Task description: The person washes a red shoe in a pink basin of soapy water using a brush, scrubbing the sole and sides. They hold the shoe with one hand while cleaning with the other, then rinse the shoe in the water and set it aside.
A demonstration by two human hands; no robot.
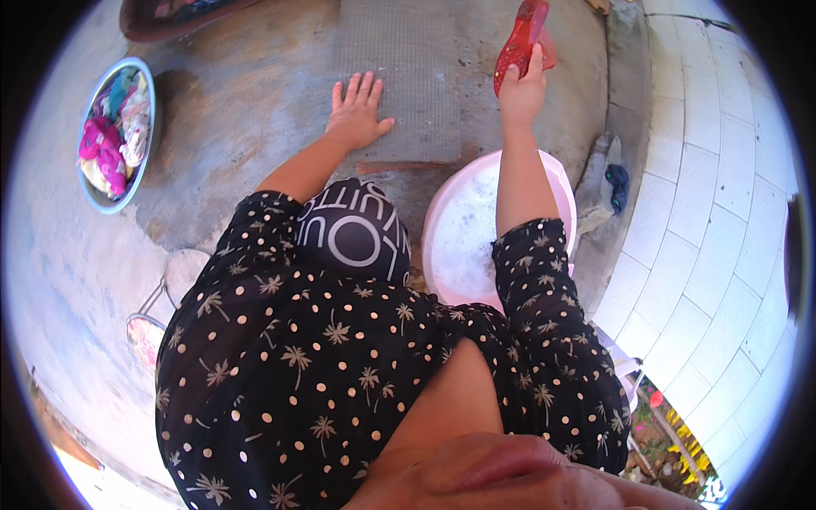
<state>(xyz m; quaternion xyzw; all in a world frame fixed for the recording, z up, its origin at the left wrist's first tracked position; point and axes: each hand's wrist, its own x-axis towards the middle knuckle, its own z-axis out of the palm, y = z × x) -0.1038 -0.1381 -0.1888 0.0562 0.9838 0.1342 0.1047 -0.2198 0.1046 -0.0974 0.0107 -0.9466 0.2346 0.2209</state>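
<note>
My right hand (524, 92) grips a red slipper (515, 54), with my forearm reaching over a pink plastic basin (565, 191). White suds (462, 236) cover the water in that basin. With its fingers spread, my left hand (360, 111) is at the left edge of a ribbed grey slab (408, 76) and holds nothing; whether its palm presses on the surface cannot be told. A strip of reddish material (401, 167) lies along the slab's near edge.
On the left stands a blue-rimmed basin (150, 121) of mixed clothes (105, 150). A dark brown tub (185, 29) is at the top left. A white tiled wall (714, 191) rises on the right, with a stone (596, 172) and dark cloth (617, 186) near its foot.
</note>
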